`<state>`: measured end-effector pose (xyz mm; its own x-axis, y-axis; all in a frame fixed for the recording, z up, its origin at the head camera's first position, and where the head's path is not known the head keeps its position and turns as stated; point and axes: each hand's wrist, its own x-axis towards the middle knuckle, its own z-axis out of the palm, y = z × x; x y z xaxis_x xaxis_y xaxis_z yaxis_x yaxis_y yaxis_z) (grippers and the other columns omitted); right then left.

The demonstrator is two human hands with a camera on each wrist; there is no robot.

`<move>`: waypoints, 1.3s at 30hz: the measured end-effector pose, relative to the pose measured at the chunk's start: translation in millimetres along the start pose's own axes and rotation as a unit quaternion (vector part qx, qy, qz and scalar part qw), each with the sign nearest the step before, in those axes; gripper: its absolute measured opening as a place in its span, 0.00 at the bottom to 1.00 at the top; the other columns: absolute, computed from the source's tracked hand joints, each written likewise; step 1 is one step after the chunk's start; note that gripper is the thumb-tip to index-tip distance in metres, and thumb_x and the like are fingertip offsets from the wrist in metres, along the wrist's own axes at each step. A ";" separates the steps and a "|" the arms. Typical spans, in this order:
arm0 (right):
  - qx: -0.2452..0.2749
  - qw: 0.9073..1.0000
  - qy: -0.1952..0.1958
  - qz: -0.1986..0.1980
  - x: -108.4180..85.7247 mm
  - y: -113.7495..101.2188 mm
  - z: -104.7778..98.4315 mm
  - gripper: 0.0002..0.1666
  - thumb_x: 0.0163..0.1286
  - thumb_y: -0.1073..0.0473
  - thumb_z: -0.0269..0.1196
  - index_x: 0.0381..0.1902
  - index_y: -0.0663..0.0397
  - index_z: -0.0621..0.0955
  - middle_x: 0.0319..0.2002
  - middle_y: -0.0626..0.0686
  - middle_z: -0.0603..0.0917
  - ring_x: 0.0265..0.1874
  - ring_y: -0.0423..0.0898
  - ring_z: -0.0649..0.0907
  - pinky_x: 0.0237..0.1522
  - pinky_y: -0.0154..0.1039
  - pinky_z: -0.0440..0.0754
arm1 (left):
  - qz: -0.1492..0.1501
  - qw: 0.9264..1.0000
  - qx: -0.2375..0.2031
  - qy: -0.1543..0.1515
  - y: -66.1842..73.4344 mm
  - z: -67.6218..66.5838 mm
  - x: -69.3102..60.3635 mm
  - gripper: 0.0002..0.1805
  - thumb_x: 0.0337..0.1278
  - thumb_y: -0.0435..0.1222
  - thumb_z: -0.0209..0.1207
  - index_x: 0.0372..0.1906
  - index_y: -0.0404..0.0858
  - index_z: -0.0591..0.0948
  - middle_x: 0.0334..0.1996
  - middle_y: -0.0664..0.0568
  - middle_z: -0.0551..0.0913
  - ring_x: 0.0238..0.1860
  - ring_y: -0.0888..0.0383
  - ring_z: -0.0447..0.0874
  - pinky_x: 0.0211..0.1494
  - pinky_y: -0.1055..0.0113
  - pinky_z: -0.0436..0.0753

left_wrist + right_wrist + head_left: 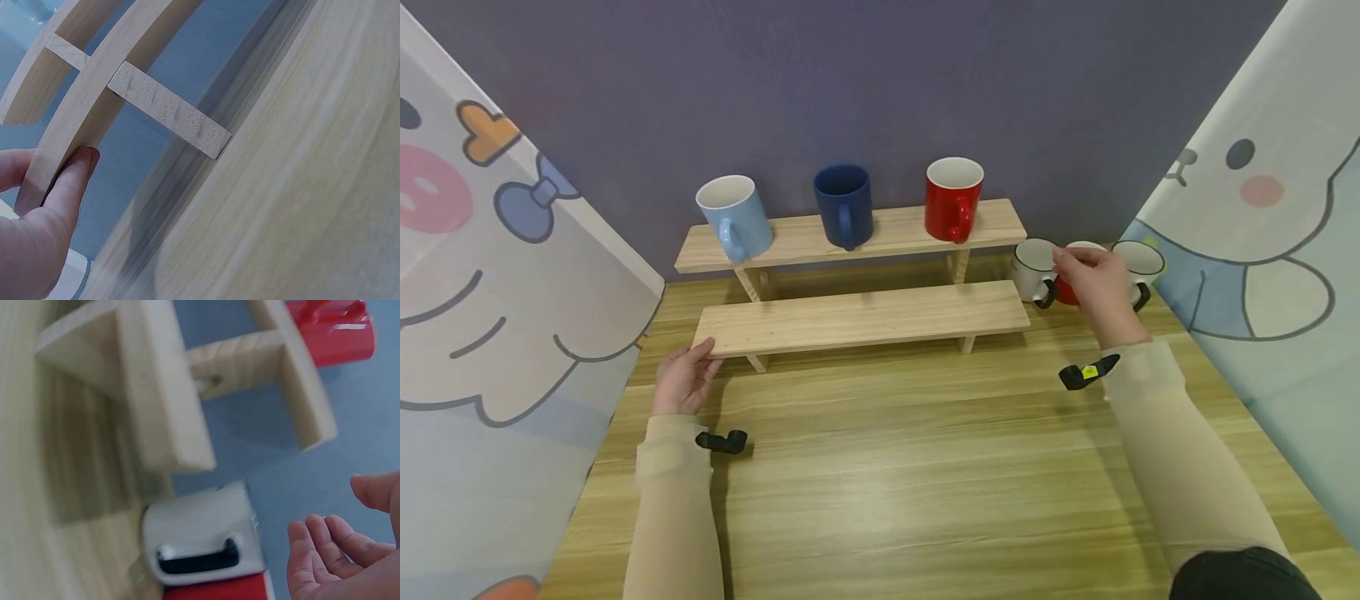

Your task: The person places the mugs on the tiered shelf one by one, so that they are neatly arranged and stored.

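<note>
My left hand (683,382) pinches the left front corner of the lower board of a two-tier wooden shelf (865,318); in the left wrist view the thumb and a finger lie on either face of the board. Over at the right, my right hand (1101,292) hovers above a small row of mugs and holds nothing, its fingers loosely bent. Beneath it is a red mug (1065,292), partly hidden by the hand. Beside that stand a white mug with a black handle (200,534) and another white mug (1141,265).
Along the upper board stand a light blue mug (741,218), a dark blue mug (844,208) and a red mug (953,200). The shelf stands against a dark wall (880,83) on a wood-grain table (880,467). Cartoon-printed panels (1277,250) flank both sides.
</note>
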<state>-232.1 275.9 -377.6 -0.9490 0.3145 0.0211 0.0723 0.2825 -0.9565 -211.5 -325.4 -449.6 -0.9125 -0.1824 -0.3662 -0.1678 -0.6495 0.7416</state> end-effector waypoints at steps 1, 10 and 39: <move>-0.015 1.000 -0.001 0.004 0.1 4.5 -2.0 0.36 0.75 0.40 0.61 0.64 0.67 0.76 0.50 0.53 0.81 0.51 0.46 0.81 0.57 0.34 0.80 | 0.000 1.000 0.002 0.001 -0.2 0.0 0.1 0.17 0.67 0.22 0.62 0.55 0.28 0.69 0.36 0.42 0.85 0.35 0.55 0.88 0.49 0.71 0.85; -0.070 0.997 0.007 0.013 8.0 41.2 -4.3 0.33 0.76 0.44 0.61 0.58 0.72 0.79 0.42 0.50 0.85 0.40 0.40 0.82 0.40 0.26 0.77 | -0.002 1.000 -0.006 0.006 -0.2 -0.7 1.1 0.18 0.68 0.22 0.61 0.57 0.28 0.69 0.37 0.42 0.85 0.37 0.54 0.89 0.52 0.71 0.83; -0.051 0.996 -0.061 -0.029 28.9 80.8 6.9 0.30 0.82 0.49 0.55 0.53 0.76 0.81 0.39 0.52 0.86 0.43 0.44 0.79 0.50 0.39 0.79 | -0.005 1.000 -0.006 0.009 0.4 0.3 1.5 0.23 0.67 0.22 0.61 0.61 0.29 0.66 0.37 0.42 0.84 0.37 0.54 0.89 0.52 0.71 0.84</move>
<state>-255.8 301.6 -456.3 -0.9823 0.1840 0.0338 0.0413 0.3896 -0.9201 -213.1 -325.7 -449.7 -0.9036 -0.1901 -0.3838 -0.1721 -0.6596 0.7317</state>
